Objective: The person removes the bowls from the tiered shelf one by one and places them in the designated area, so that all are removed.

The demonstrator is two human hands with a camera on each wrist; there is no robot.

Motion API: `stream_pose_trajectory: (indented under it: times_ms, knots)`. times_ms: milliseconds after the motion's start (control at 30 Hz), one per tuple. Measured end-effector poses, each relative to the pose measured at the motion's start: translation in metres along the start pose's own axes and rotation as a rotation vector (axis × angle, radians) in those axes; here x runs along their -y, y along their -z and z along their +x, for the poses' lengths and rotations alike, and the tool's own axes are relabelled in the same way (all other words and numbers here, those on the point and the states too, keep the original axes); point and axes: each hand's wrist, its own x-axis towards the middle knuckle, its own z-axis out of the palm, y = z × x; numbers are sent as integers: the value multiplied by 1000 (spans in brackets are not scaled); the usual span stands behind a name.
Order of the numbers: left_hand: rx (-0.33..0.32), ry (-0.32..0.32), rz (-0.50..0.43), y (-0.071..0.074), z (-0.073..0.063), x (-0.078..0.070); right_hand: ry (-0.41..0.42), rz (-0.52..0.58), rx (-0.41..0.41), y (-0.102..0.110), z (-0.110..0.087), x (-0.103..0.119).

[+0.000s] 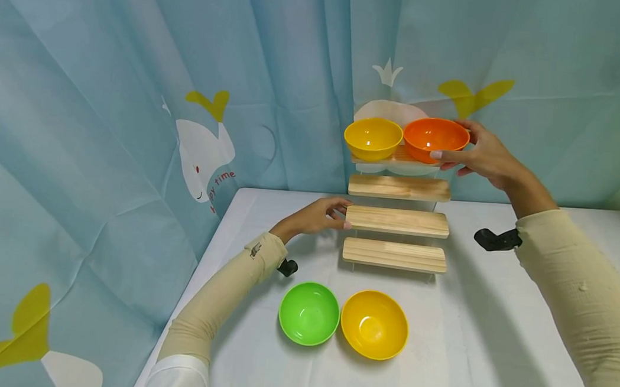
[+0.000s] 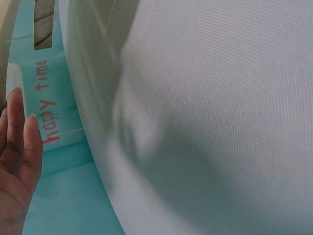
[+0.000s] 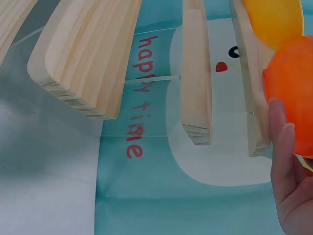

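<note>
A tiered wooden shelf (image 1: 397, 221) rises in steps on the table. On its top board sit a yellow bowl (image 1: 373, 139) and an orange bowl (image 1: 434, 139), side by side. My right hand (image 1: 485, 154) grips the orange bowl at its right side, thumb in front and fingers at the rim behind. In the right wrist view, fingers lie along the orange bowl (image 3: 296, 93). My left hand (image 1: 316, 216) holds the left end of the second board from the bottom, fingertips and thumb on either side. The left wrist view catches only part of that hand (image 2: 17, 166).
In front of the shelf, a green bowl (image 1: 309, 313) and a larger yellow bowl (image 1: 375, 325) stand next to each other on the white tablecloth (image 1: 470, 357). A light blue printed curtain (image 1: 291, 68) hangs close behind the shelf and along the left side.
</note>
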Motion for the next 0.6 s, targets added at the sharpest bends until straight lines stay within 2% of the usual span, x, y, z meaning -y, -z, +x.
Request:
stream_pose_trajectory:
  times_ms: [600]
  knots:
    - [-3, -7, -2, 0, 0, 0, 44, 63, -5, 3, -9, -3]
